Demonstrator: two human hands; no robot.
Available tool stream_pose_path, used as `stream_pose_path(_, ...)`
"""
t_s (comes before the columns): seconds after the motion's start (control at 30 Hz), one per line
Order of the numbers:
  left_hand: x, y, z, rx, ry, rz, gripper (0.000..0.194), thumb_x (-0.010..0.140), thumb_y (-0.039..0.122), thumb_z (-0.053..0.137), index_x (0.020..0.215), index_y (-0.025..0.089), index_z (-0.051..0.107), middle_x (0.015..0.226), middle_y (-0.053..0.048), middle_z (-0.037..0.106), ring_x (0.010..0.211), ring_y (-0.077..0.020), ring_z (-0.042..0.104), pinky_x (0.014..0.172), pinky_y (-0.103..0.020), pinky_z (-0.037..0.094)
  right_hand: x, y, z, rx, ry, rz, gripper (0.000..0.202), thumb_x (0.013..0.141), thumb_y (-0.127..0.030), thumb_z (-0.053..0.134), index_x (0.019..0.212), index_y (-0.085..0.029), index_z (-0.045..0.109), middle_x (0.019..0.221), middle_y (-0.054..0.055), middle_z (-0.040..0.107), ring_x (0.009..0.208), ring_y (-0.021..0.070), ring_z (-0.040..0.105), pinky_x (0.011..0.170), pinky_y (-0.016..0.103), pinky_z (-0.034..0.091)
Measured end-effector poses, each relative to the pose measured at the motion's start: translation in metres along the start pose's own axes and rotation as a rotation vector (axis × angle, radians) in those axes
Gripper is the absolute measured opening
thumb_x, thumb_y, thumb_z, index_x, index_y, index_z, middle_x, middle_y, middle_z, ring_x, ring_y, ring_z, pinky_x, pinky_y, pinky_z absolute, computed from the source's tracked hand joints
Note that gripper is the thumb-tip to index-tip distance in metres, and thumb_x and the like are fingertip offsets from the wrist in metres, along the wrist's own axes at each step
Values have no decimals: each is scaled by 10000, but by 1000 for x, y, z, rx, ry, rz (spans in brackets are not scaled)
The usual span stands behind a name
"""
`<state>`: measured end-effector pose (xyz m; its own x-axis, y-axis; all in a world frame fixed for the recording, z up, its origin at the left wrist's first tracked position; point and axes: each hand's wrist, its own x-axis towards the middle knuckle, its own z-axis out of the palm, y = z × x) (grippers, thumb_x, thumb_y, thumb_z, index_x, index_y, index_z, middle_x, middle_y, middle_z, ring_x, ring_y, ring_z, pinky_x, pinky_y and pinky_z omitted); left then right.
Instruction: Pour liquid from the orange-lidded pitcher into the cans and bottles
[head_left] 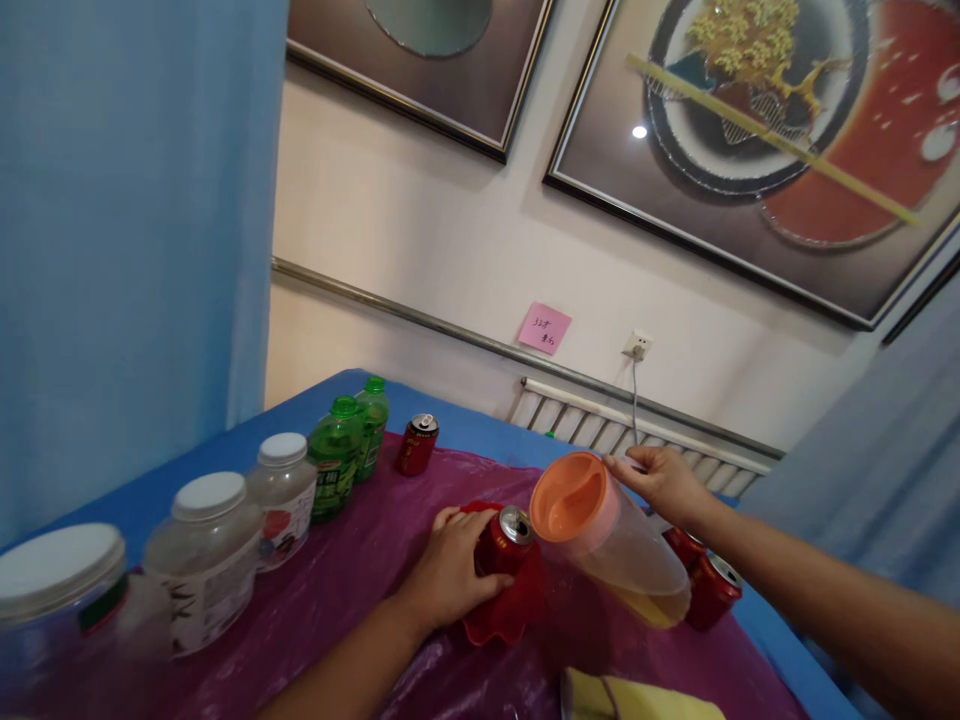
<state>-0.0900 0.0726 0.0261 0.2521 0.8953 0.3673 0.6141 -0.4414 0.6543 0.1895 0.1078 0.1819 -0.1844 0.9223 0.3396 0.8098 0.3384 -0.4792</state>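
My left hand [450, 570] is wrapped round a red can [504, 548] with an open top, which stands on a red scalloped dish [525, 600]. My right hand [664, 485] grips the handle side of a clear pitcher [637, 560] with an orange lid [571, 498]. The pitcher is tilted to the left, its lid beside the can's top, and yellowish liquid lies along its lower side. No stream of liquid can be made out between them.
Clear jars [210, 560] with white lids, green bottles [335, 460] and a red can [418, 445] line the left. More red cans [712, 592] stand behind the pitcher. A yellow cloth [637, 698] lies at the front on purple sheeting [337, 620]. A radiator [577, 420] is behind.
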Motion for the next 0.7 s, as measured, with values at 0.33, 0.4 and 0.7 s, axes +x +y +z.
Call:
stream_pose_path(0.33,0,2,-2,0,0,-2,718,601,368,878,1256,252,607,1301,-64,681,1238,-333,566,1142,-506,285,1,-1,-1,-13,-28,0,547,809,-657,512,569,-254,231,553,-64,190,509,96,205,468,272,154)
stream_pose_path(0.4,0,2,-3,3,-1,-7,721,600,368,876,1259,252,608,1296,-65,683,1237,-333,565,1142,-504,289,1,0,-1,-14,-27,3,548,811,-658,510,571,-254,230,556,-64,188,512,96,204,472,275,150)
stream_pose_path(0.7,-1,2,-2,-5,4,2,718,604,361,873,1263,259,609,1304,-63,679,1233,-340,564,1141,-506,288,-1,3,-2,9,-23,-10,557,834,-649,520,577,-255,222,544,-65,184,504,95,188,461,278,145)
